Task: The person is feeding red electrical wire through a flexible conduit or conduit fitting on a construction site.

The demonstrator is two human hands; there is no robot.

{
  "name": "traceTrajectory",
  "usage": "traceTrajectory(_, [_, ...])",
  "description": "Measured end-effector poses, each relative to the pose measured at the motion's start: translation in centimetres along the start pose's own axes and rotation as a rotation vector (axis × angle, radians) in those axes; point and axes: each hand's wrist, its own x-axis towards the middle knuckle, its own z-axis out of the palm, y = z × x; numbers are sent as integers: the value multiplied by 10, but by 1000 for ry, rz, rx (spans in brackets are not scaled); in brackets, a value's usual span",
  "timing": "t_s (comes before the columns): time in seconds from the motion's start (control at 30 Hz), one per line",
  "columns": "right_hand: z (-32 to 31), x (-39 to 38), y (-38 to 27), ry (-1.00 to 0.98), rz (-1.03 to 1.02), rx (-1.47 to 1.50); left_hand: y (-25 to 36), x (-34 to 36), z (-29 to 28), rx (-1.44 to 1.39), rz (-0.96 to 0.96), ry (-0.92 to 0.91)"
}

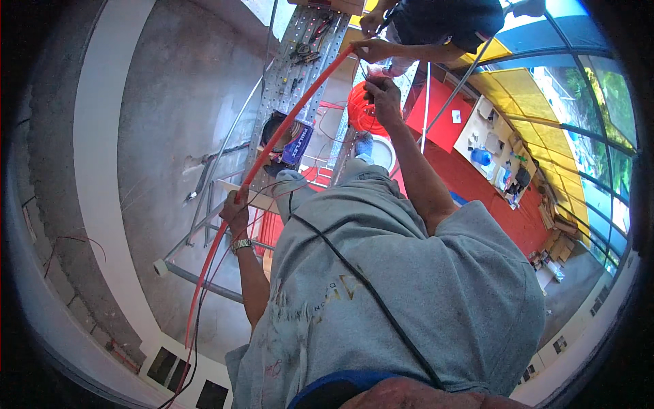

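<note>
My left hand (235, 212) is wrapped round an orange flexible tube (302, 99) that runs diagonally up to a co-worker's hand (370, 50). Thin wires hang beside the tube below my grip. My right hand (382, 95) is raised just below the co-worker's hand, fingers closed on what seems to be a thin wire (364, 73). A dark cable (327, 245) crosses my grey shirt. An orange coil (363, 109) lies beyond my right hand.
I am up on perforated metal planks (296, 31) holding tools and a blue box (298, 146), within scaffold tubing (197, 273). A co-worker (439, 24) leans in at the top. Far below at right are a red floor (484, 198) and a cluttered table (494, 150).
</note>
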Motion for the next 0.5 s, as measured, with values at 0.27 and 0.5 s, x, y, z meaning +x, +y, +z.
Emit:
traceTrajectory(0.27, [0,5,-9,48,52,4,9,-2,-1,22,-24,-30])
traceTrajectory(0.5, [-28,8,0,37,57,69,-2,1,2,29,-24,-32])
